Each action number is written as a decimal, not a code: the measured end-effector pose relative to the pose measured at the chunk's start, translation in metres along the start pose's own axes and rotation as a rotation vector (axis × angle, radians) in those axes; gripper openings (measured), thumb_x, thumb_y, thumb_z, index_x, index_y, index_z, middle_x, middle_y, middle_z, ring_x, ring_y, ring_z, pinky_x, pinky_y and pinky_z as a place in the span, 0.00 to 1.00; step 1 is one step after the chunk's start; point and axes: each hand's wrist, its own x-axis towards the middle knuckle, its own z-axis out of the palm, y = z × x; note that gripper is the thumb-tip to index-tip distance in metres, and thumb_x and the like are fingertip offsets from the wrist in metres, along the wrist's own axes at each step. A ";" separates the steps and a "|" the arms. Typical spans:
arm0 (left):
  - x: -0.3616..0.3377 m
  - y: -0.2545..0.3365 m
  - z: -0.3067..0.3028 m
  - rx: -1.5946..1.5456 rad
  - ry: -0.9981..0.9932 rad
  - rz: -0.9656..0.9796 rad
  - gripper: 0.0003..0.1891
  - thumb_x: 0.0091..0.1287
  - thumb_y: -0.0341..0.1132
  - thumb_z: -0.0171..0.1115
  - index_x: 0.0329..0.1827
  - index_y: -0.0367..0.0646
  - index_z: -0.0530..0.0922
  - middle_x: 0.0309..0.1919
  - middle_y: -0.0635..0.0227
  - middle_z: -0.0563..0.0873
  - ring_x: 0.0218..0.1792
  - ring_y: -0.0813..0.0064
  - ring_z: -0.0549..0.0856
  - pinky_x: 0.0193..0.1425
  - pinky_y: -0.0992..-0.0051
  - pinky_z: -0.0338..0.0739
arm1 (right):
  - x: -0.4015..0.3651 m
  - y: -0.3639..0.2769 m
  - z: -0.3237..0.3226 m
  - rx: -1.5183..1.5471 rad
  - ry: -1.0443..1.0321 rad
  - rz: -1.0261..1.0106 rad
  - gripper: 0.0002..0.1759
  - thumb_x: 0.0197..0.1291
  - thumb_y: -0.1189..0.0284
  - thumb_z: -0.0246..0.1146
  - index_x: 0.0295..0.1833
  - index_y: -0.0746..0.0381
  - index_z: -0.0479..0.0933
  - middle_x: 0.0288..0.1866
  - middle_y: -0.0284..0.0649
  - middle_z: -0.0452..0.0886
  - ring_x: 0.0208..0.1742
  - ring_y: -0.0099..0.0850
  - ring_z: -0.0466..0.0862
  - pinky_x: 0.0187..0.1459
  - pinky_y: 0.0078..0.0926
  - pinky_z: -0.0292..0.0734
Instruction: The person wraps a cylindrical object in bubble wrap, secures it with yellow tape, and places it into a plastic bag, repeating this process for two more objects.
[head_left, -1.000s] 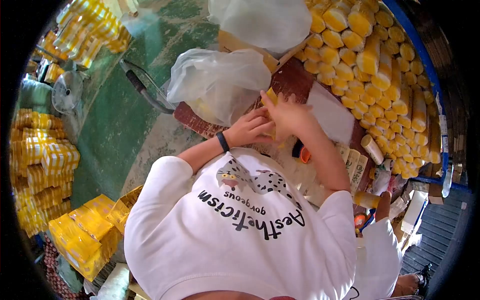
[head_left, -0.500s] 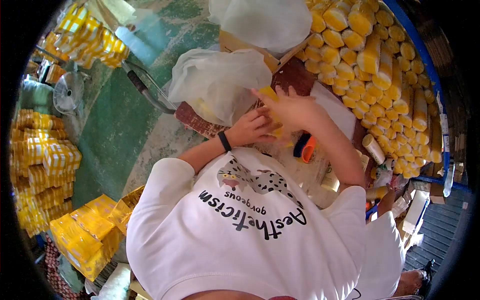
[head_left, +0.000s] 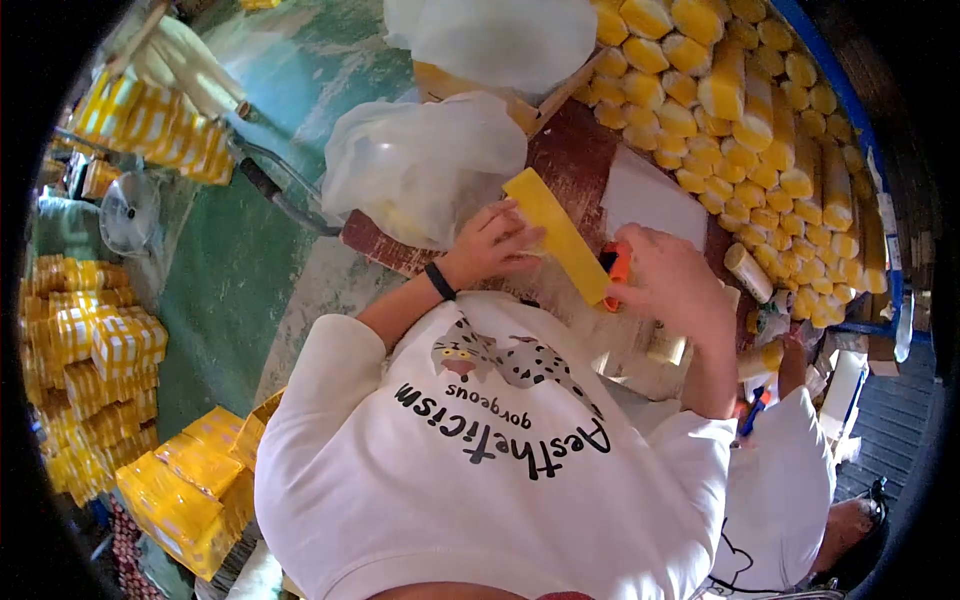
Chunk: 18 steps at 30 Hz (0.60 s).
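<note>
A long, flat yellow strip (head_left: pixel 560 235), looking like packing tape, runs slantwise from beside the translucent plastic bag (head_left: pixel 425 165) to an orange tape dispenser (head_left: pixel 617 263). My right hand (head_left: pixel 665 275) is closed around the dispenser at the strip's lower end. My left hand (head_left: pixel 495 242), black band at the wrist, has its fingers apart, with the tips at the strip's left edge. Yellowish contents show faintly through the bag, which rests on the worn dark-red tabletop (head_left: pixel 575 150).
Many yellow-ended rolls (head_left: pixel 720 90) are stacked at the right. Another plastic bag (head_left: pixel 490 40) stands in a carton at the back. Yellow taped parcels (head_left: pixel 195 465) lie at the left. A metal cart handle (head_left: pixel 265 180) reaches towards the table. A person in white (head_left: pixel 780 480) is close on my right.
My right hand has moved right and down from beside my left hand, onto the orange dispenser. The yellow strip now shows at full length. My left hand has shifted slightly left.
</note>
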 end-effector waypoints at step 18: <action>0.000 0.002 0.003 -0.056 0.059 0.103 0.22 0.49 0.41 0.73 0.47 0.48 0.80 0.37 0.72 0.78 0.46 0.67 0.79 0.60 0.62 0.77 | 0.052 0.047 0.081 1.902 -0.041 0.143 0.11 0.63 0.72 0.62 0.47 0.66 0.76 0.31 0.33 0.79 0.20 0.20 0.71 0.28 0.22 0.71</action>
